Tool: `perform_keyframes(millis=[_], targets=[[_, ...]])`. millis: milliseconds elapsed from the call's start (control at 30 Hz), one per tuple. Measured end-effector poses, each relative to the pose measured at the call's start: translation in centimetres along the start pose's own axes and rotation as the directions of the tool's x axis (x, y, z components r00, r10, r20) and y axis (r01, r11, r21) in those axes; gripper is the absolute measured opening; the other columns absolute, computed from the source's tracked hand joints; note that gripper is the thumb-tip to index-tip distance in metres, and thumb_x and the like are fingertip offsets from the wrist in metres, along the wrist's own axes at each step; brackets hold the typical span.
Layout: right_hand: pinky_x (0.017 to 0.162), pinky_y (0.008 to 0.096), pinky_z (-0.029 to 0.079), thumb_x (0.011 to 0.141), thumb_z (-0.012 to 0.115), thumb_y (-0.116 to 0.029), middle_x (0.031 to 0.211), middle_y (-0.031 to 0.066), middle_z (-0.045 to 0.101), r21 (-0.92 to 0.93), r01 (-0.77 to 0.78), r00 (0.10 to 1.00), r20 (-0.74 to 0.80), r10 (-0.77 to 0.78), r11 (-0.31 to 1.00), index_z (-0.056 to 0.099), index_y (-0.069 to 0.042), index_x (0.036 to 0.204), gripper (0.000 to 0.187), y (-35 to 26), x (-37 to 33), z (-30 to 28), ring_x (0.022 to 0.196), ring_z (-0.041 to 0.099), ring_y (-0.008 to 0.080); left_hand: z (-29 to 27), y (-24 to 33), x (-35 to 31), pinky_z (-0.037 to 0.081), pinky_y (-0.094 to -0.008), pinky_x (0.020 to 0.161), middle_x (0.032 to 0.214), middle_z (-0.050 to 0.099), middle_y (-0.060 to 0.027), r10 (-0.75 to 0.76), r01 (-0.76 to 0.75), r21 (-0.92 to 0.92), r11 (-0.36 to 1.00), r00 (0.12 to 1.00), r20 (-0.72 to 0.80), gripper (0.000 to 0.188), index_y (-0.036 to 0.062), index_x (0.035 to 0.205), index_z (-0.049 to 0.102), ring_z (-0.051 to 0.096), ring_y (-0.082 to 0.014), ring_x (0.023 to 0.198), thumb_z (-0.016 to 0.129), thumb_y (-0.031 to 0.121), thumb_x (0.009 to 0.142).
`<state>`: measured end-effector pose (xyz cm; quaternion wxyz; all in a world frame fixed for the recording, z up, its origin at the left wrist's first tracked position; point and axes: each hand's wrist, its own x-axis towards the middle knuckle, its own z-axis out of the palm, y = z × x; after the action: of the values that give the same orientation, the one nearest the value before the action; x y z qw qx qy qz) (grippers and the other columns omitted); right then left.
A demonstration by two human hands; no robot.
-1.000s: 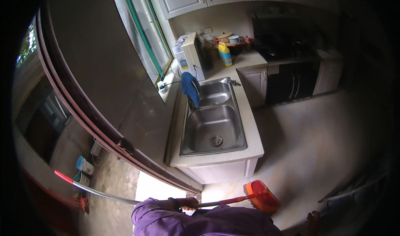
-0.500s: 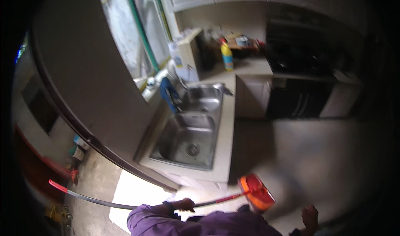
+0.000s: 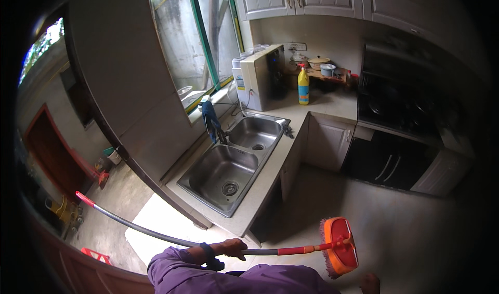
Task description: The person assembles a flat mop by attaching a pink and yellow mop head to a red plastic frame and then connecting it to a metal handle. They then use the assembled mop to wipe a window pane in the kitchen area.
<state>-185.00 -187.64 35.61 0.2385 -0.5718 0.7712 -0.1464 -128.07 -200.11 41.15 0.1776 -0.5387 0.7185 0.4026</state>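
At far left I get a brown door (image 3: 54,154) in a red frame, then a concrete floor (image 3: 118,190) with the red handle tip of a long brush (image 3: 262,252) above it. A blue cloth (image 3: 209,118) hangs by the countertop's (image 3: 266,175) window-side edge, beside the double steel sink (image 3: 213,169). Below the countertop's near edge, my left hand (image 3: 234,248) is wrapped round the brush's shaft, which runs right. A yellow bottle (image 3: 303,89) stands in the back corner. The orange head reaches over the pale kitchen floor (image 3: 416,216); near it, my right hand (image 3: 370,283) is too dim to tell its grip. Farther right is a dark stove (image 3: 392,104).
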Motion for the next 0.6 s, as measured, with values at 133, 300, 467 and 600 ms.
perform_keyframes(millis=[133,300,467,600], targets=[[0.080,0.0426,0.049,0.089,0.059,-0.029,0.099,0.0193,0.065,0.055,0.097,0.981,0.166,-0.104,0.994,0.064,-0.006,0.103,0.027,0.3,6.4,-3.7,0.091,0.062,0.0346,2.1,3.8,0.1,0.049,-0.0438,0.067,0.076,0.063,-0.0151,0.066,-0.077,-0.064,0.995,0.986,-0.154,0.040,0.0101,0.091,0.064,0.063,-0.0324,0.077,0.072,0.046,0.075],[0.073,0.0399,0.052,0.090,0.061,-0.032,0.091,0.0175,0.067,0.237,0.266,0.875,0.348,-0.337,0.934,0.062,-0.007,0.109,0.031,-1.1,15.6,-4.8,0.077,0.064,0.0285,1.0,9.7,-0.8,0.048,-0.0416,0.068,0.078,0.064,-0.0163,0.038,-0.115,-0.265,0.957,0.960,-0.277,0.037,0.0058,0.095,0.065,0.062,-0.0321,0.074,0.071,0.040,0.081],[0.069,0.0328,0.054,0.084,0.070,-0.031,0.082,0.0133,0.069,0.338,0.407,0.703,0.478,-0.527,0.849,0.060,0.001,0.112,0.043,-10.5,24.1,-5.2,0.075,0.067,0.0196,-2.2,14.3,-0.7,0.046,-0.0347,0.065,0.072,0.061,-0.0104,-0.057,-0.162,-0.507,0.846,0.919,-0.390,0.039,0.0013,0.096,0.064,0.058,-0.0191,0.070,0.072,0.037,0.082],[0.072,0.0330,0.053,0.083,0.071,-0.034,0.085,0.0150,0.069,0.354,0.574,0.531,0.526,-0.665,0.738,0.059,0.001,0.115,0.049,-20.2,27.4,-8.3,0.078,0.068,0.0221,-5.8,16.2,1.3,0.046,-0.0311,0.061,0.070,0.060,-0.0072,-0.182,-0.200,-0.629,0.751,0.853,-0.489,0.036,0.0028,0.099,0.066,0.055,-0.0127,0.066,0.074,0.034,0.082]])
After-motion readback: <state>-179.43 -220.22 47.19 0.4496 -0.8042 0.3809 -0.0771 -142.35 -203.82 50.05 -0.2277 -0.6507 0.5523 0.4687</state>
